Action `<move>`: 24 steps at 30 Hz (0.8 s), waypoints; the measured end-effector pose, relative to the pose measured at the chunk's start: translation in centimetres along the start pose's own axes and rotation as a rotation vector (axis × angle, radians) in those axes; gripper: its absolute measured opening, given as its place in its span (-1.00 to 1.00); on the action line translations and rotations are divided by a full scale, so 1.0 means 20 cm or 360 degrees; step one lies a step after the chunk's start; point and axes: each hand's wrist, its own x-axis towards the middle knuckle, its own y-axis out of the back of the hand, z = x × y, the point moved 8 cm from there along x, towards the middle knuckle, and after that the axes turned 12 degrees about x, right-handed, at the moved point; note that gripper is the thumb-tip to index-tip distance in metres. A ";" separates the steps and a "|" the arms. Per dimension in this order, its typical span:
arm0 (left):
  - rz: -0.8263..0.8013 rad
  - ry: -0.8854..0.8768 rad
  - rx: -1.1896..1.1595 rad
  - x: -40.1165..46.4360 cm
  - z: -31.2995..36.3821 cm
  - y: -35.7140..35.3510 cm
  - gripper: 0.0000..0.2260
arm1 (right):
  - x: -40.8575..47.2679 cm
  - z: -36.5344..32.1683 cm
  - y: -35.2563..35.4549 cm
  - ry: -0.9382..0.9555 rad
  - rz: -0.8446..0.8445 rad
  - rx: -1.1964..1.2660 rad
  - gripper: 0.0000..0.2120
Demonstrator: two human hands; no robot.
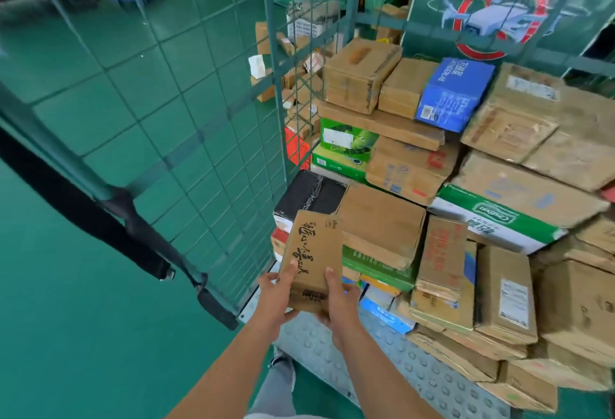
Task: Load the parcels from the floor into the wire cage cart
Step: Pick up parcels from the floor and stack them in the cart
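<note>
Two hands were seen gripping one small brown carton (311, 260) at its near end, the left hand (278, 295) curled round its left edge with the thumb laid on top, the right hand (336, 302) curled round its right edge in the same way. Dark brush-style lettering and a barcode were printed on the carton's upper face. It was held above the studded metal floor plate (332, 358) of the wire cage cart (186, 126), at the cart's open front, just before a black box (307, 194) and a wide plain brown box (379, 222) in the stack.

Many parcels were piled inside the cart against its green mesh wall: a blue box (454, 94) high up, a green printed box (346, 139) below it, and a white and green box (496, 219) to the right. A black strap (83, 205) was hung across the cart's left frame. More cartons were visible through the mesh, on the green floor (66, 319) behind it. A red circular sign (502, 12) was fixed at upper right.
</note>
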 end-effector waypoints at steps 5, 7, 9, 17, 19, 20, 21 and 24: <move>-0.0185 0.0086 0.0264 0.32 0.20 -0.03 -0.41 | 0.30 -0.21 -0.18 0.0005 0.0095 -0.0013 -0.49; -0.0250 0.0166 0.0406 0.45 0.27 -0.02 -0.43 | 0.41 -0.30 -0.28 0.0021 0.0062 -0.0124 -0.50; -0.0251 0.0231 0.0476 0.60 0.35 -0.01 -0.44 | 0.54 -0.38 -0.40 0.0043 0.0027 -0.0273 -0.50; -0.0111 0.0196 0.0696 1.33 0.66 0.04 -0.33 | 1.09 -0.65 -0.68 0.0062 0.0042 -0.1160 -0.36; -0.0056 0.0121 0.0774 1.49 0.74 0.02 -0.17 | 1.18 -0.69 -0.72 -0.0025 0.0048 -0.1229 -0.35; -0.0028 0.0122 0.0829 1.55 0.77 0.01 -0.14 | 1.22 -0.70 -0.74 -0.0070 0.0049 -0.1180 -0.36; -0.0010 0.0112 0.0863 1.58 0.82 0.00 -0.17 | 1.26 -0.71 -0.75 -0.0090 0.0038 -0.1113 -0.38; -0.0044 0.0137 0.0874 1.66 0.92 -0.05 -0.52 | 1.35 -0.73 -0.80 -0.0133 0.0021 -0.0983 -0.41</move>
